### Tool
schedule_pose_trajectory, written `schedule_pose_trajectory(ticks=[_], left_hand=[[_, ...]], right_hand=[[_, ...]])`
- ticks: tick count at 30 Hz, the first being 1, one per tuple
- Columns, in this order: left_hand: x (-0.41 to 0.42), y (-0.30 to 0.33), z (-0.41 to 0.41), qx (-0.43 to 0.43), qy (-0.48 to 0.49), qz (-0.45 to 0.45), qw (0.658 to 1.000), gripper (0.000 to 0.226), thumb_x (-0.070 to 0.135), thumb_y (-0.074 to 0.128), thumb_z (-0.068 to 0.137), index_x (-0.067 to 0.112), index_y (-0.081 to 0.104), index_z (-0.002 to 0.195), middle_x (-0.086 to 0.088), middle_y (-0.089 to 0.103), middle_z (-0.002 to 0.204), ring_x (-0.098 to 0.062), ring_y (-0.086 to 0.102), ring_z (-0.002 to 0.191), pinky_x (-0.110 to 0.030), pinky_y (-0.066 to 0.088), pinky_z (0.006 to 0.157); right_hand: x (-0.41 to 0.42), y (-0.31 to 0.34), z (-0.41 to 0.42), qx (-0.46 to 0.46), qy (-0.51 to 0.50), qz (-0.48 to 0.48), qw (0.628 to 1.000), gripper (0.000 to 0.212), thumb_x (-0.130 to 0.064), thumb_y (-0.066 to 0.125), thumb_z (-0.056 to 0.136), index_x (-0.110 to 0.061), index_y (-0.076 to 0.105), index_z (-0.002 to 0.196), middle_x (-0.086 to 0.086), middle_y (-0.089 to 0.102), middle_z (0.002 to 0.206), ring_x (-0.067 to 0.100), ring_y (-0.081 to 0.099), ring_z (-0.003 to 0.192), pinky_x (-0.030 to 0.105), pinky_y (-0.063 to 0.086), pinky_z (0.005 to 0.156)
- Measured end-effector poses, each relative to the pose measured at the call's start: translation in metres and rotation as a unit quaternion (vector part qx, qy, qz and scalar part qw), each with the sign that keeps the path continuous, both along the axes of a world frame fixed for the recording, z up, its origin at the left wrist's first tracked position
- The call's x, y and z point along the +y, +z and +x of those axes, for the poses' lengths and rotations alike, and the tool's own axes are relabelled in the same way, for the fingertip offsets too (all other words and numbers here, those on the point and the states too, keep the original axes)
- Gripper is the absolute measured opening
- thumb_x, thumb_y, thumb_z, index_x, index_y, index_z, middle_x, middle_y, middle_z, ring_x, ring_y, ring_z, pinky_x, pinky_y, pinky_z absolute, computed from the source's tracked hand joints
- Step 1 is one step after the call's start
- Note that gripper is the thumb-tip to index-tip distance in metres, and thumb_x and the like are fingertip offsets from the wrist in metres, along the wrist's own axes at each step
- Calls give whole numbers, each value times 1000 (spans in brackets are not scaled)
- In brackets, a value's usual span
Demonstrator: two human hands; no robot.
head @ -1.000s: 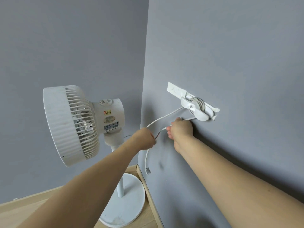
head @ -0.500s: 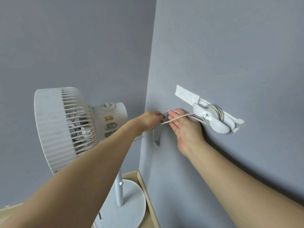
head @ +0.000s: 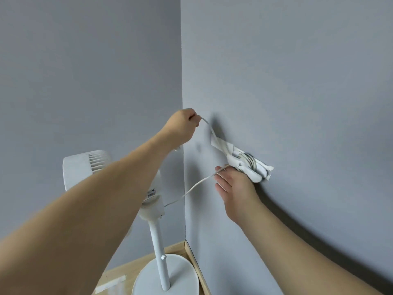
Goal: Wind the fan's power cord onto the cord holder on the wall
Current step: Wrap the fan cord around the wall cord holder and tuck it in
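A white cord holder (head: 246, 165) is taped to the grey right-hand wall, with several turns of white power cord (head: 249, 160) wound on it. My left hand (head: 184, 124) is raised up and left of the holder and pinches the cord's free end, which runs taut down to the holder. My right hand (head: 234, 184) lies flat against the wall just below the holder, fingers straight, touching the cord stretch (head: 197, 185) that leads down to the white standing fan (head: 153, 209). My left forearm hides most of the fan's head.
The fan's round base (head: 180, 277) stands on a wooden floor in the room corner, close to the wooden skirting (head: 197, 269). Grey walls meet at the corner edge (head: 182, 145). A pale strip (head: 110, 284) lies on the floor.
My left hand has lifted the cord end from below the holder to above and left of it. My right hand opened and slid up beneath the holder. The view tilted down.
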State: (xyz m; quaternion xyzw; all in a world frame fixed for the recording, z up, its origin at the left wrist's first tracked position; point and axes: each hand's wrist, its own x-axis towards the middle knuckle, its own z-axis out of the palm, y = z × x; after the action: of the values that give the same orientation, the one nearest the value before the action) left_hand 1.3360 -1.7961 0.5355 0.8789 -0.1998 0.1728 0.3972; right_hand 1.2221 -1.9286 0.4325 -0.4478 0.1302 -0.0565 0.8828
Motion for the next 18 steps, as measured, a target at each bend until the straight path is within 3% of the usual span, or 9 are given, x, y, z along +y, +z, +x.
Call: schedule_pose_trajectory(ticks=[2, 7, 11, 16, 18], left_hand=[[-3, 23, -15, -20, -9, 39, 999, 24, 23, 45, 99, 9, 59, 84, 6, 45, 60, -12, 39, 48, -18, 31, 39], [-29, 60, -60, -35, -27, 125, 991, 23, 24, 48, 97, 9, 64, 89, 3, 52, 68, -15, 44, 54, -24, 33, 49], [-50, 68, -80, -41, -24, 176, 983, 23, 21, 47, 95, 6, 65, 91, 1, 52, 69, -17, 46, 57, -24, 34, 50], [-42, 69, -72, -26, 64, 188, 980, 26, 22, 48, 98, 3, 65, 103, -11, 62, 97, -31, 58, 88, -29, 43, 69], [-40, 64, -66, -12, 89, 185, 979, 26, 21, 46, 99, 2, 63, 104, -11, 59, 98, -32, 57, 90, -30, 42, 71]], right_hand=[[0, 2, -4, 30, 8, -4, 1000, 33, -16, 46, 96, -10, 54, 128, 3, 61, 129, 17, 56, 119, 29, 40, 102], [2, 4, -27, 122, 44, -60, 990, 29, -16, 42, 95, -10, 52, 121, 7, 60, 129, 25, 54, 121, 37, 40, 107], [-4, 10, -43, 115, 43, -59, 991, 21, -14, 43, 94, -10, 54, 111, 7, 61, 125, 25, 55, 119, 38, 40, 106], [-14, 23, -58, 58, 32, -5, 998, 17, -22, 49, 91, -17, 58, 104, 5, 60, 120, 24, 55, 112, 39, 40, 104], [-18, 26, -59, 43, 36, 33, 998, 31, -27, 52, 89, -14, 56, 116, 7, 60, 120, 25, 53, 117, 39, 41, 100]])
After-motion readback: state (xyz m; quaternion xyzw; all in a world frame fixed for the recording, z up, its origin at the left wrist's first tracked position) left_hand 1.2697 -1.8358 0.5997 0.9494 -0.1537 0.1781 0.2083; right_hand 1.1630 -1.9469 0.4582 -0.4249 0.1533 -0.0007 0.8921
